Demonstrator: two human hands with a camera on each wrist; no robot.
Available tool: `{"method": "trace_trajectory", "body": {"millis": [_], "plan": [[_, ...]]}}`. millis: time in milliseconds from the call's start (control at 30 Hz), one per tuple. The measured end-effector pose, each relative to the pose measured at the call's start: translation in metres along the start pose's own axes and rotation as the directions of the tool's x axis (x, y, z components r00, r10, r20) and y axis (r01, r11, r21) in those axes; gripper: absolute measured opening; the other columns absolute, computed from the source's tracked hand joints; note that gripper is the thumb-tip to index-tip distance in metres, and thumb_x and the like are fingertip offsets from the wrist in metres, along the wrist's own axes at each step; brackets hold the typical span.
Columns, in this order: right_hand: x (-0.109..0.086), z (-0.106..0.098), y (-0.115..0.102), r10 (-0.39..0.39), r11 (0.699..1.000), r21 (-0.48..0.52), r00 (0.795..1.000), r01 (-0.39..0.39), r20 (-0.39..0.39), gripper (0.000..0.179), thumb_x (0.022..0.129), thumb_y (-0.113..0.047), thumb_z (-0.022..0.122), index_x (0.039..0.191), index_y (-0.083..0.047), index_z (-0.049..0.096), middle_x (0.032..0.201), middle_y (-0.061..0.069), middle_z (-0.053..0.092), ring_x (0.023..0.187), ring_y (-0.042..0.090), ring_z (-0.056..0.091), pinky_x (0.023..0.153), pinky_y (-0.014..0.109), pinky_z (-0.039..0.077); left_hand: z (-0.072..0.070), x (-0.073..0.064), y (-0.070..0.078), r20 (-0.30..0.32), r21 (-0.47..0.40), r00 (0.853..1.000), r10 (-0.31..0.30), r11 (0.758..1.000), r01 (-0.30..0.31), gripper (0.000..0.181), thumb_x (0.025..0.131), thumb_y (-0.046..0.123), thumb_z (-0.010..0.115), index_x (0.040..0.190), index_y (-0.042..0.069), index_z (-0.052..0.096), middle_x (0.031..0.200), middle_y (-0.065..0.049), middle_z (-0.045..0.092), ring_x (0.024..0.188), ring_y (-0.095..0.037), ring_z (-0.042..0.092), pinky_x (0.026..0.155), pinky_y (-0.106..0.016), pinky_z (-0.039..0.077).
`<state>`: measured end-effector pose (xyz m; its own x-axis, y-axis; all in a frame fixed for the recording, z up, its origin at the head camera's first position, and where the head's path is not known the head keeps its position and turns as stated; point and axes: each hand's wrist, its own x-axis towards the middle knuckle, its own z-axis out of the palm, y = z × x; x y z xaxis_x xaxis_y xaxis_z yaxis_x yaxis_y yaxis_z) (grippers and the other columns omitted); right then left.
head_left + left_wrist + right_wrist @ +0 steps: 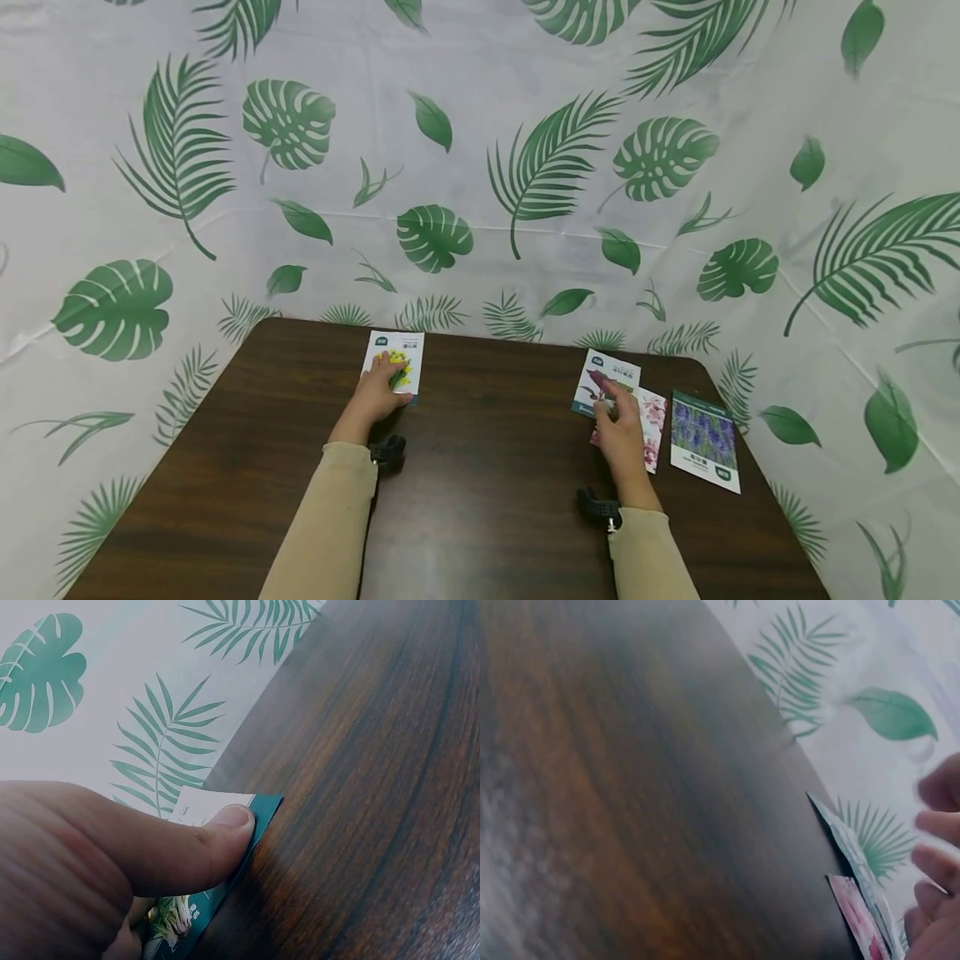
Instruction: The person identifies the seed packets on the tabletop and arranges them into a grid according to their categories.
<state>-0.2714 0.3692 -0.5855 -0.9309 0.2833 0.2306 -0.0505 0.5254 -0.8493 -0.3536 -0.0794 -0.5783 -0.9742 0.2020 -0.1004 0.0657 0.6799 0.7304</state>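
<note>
My left hand (378, 393) lies over a white seed packet with yellow flowers (412, 348) at the table's far left. Its fingers rest on the printed front. In the left wrist view the thumb (217, 840) presses on the packet near its teal edge. Over on the right, my right hand (621, 425) is above a white packet with a dark purple flower (588, 385), fingers spread and slightly bent. That packet overlaps a pink-flowered packet (654, 417), partly hidden by the hand. The right wrist view catches the fingers beside the raised edges of both packets.
A packet with blue-purple flowers (702, 433) lies at the right, near the edge of the dark wooden table (487, 467). A white cloth with green leaves (480, 167) hangs behind and along the sides.
</note>
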Motion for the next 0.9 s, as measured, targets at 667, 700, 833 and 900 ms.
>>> {"method": "trace_trajectory", "body": {"millis": [667,700,833,900], "plan": [[-0.002,0.010,-0.003,-0.124,0.927,-0.327,0.974,0.183,0.191,0.030,0.105,-0.012,0.068,0.132,-0.001,0.076,0.162,0.030,0.052,0.159,0.056,0.035,0.128,0.073,0.028,0.001,0.003,0.000,-0.014,0.032,1.000,-0.003,0.999,0.003,0.076,0.100,0.018,0.080,0.165,0.000,0.045,0.180,-0.030,0.007,0.169,-0.049,0.000,0.137,-0.067,0.003],[-0.002,0.010,-0.003,-0.141,0.920,-0.338,0.973,0.197,0.183,0.029,0.104,-0.011,0.069,0.130,-0.001,0.077,0.162,0.031,0.052,0.157,0.058,0.036,0.127,0.075,0.028,0.002,0.003,0.000,-0.014,0.028,1.000,-0.006,1.000,0.006,0.076,0.101,0.018,0.080,0.165,0.001,0.044,0.180,-0.030,0.008,0.170,-0.048,-0.001,0.137,-0.067,0.003],[-0.004,0.012,-0.004,-0.195,0.897,-0.369,0.967,0.243,0.162,0.027,0.100,-0.008,0.073,0.126,-0.004,0.079,0.156,0.033,0.057,0.149,0.060,0.046,0.121,0.077,0.034,0.002,0.001,0.000,-0.010,0.017,1.000,-0.011,1.000,0.011,0.076,0.101,0.017,0.079,0.166,0.001,0.044,0.180,-0.029,0.008,0.170,-0.048,-0.001,0.137,-0.067,0.002],[-0.005,0.012,-0.006,-0.210,0.893,-0.368,0.963,0.259,0.168,0.028,0.100,-0.006,0.073,0.127,-0.003,0.078,0.151,0.031,0.062,0.143,0.056,0.054,0.119,0.074,0.040,0.002,0.001,0.000,-0.008,0.017,1.000,-0.010,1.000,0.010,0.075,0.101,0.017,0.079,0.165,0.000,0.044,0.180,-0.030,0.008,0.170,-0.048,-0.001,0.137,-0.067,0.002]]}}
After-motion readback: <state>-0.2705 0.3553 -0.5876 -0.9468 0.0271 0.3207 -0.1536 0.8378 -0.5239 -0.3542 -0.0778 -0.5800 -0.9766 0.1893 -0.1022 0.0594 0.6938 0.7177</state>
